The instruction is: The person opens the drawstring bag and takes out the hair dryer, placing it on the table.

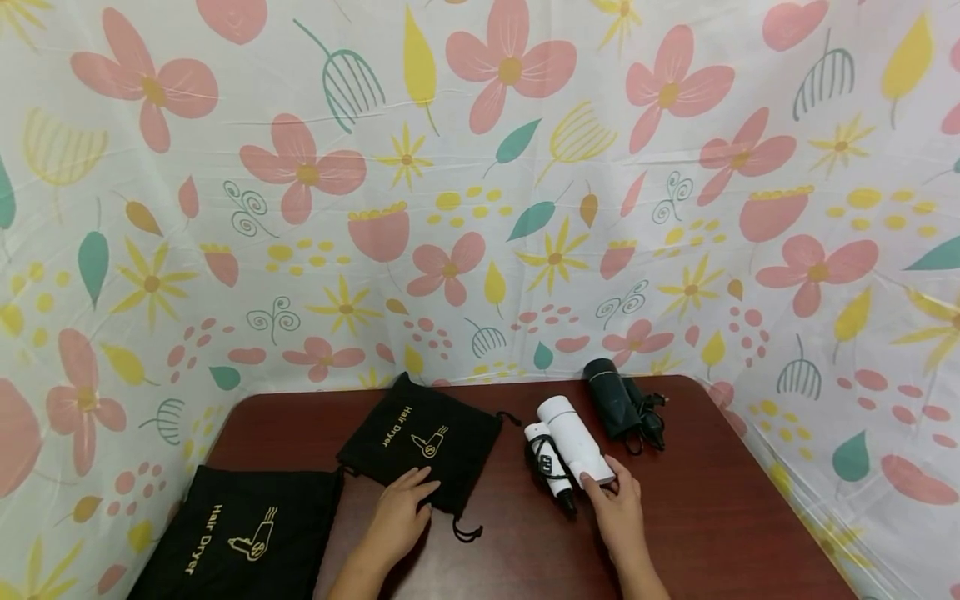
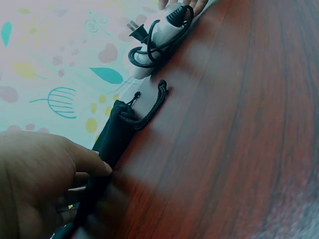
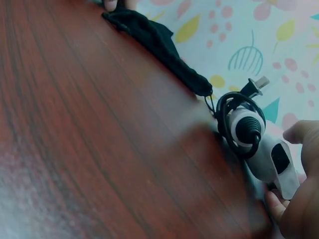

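A white folding hair dryer (image 1: 573, 437) lies on the table, its black cord wrapped about the handle. My right hand (image 1: 618, 508) holds the near end of its barrel between thumb and fingers. The right wrist view shows the dryer's cord and plug (image 3: 255, 86) beside that hand. To the left is a flat black drawstring bag (image 1: 468, 429) printed "Hair Dryer" in gold. My left hand (image 1: 400, 512) rests at its near edge with fingers extended over the cloth. In the left wrist view, the thumb is right at the bag's side (image 2: 112, 142).
Another black "Hair Dryer" bag (image 1: 300, 508) lies flat at the front left. A dark green folded hair dryer (image 1: 611, 400) with its cord lies at the back right. Behind the brown table (image 1: 720, 508) hangs a flowered cloth (image 1: 450, 325).
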Available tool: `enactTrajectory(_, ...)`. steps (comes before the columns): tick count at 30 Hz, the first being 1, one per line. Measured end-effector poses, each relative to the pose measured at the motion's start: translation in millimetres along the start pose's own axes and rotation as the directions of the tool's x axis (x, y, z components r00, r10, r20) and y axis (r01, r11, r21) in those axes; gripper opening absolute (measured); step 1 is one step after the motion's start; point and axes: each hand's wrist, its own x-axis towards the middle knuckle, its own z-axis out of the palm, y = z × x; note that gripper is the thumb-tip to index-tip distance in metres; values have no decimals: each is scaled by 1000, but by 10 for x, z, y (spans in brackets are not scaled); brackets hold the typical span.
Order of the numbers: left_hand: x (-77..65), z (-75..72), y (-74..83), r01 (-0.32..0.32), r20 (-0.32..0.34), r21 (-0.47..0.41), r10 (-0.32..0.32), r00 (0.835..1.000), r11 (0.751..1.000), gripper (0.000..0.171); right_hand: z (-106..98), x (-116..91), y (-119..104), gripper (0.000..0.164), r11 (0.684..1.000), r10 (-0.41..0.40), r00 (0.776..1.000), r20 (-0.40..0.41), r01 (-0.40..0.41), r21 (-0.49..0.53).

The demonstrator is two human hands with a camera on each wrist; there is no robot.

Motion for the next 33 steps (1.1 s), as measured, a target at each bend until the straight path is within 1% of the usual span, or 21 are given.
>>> enactTrajectory(5, -4, 9, 6, 2, -9, 22, -2, 1000, 1000, 35, -15, 38, 46, 73, 997, -40, 999, 5, 40, -71)
enactTrajectory(10, -5, 22, 11, 17, -19, 34, -16, 1000, 999, 34, -50, 60, 56, 72, 986, -73, 997, 19, 75, -149)
enactTrajectory(12, -4, 26, 14, 22, -25, 38, -21, 999, 999, 34, -54, 54, 52, 68, 977, -105, 994, 21, 108, -184)
enactTrajectory(13, -3, 30, 14, 24, -30, 41, -23, 999, 999, 34, -52, 51, 52, 66, 972, -136, 990, 21, 137, -188)
enactTrajectory(15, 1, 35, 17, 28, -38, 46, -26, 999, 999, 33, -39, 41, 53, 61, 953, -224, 974, 23, 224, -202)
enactTrajectory(16, 2, 38, 18, 30, -40, 48, -28, 999, 998, 33, -29, 37, 58, 59, 938, -276, 961, 27, 275, -211)
enactTrajectory(19, 2, 48, 24, 40, -49, 50, -37, 998, 998, 32, 2, 19, 61, 55, 872, -426, 902, 61, 428, -238)
enactTrajectory(21, 4, 52, 31, 44, -58, 51, -41, 997, 998, 32, 20, 6, 53, 53, 830, -488, 868, 89, 493, -260)
enactTrajectory(22, 4, 55, 33, 44, -63, 53, -41, 997, 998, 32, 29, 3, 48, 52, 816, -506, 857, 96, 512, -267)
enactTrajectory(23, 4, 59, 35, 45, -69, 56, -41, 997, 997, 32, 37, -1, 42, 52, 805, -519, 849, 100, 525, -277)
enactTrajectory(27, 8, 80, 36, 45, -95, 70, -39, 995, 997, 31, 67, -3, 39, 52, 766, -547, 832, 91, 541, -346)
enactTrajectory(30, 12, 93, 34, 51, -114, 72, -42, 993, 996, 30, 86, 3, 50, 52, 743, -560, 824, 87, 545, -388)
enactTrajectory(33, 15, 102, 33, 60, -127, 70, -51, 991, 996, 30, 98, 13, 59, 52, 733, -560, 824, 91, 543, -410)
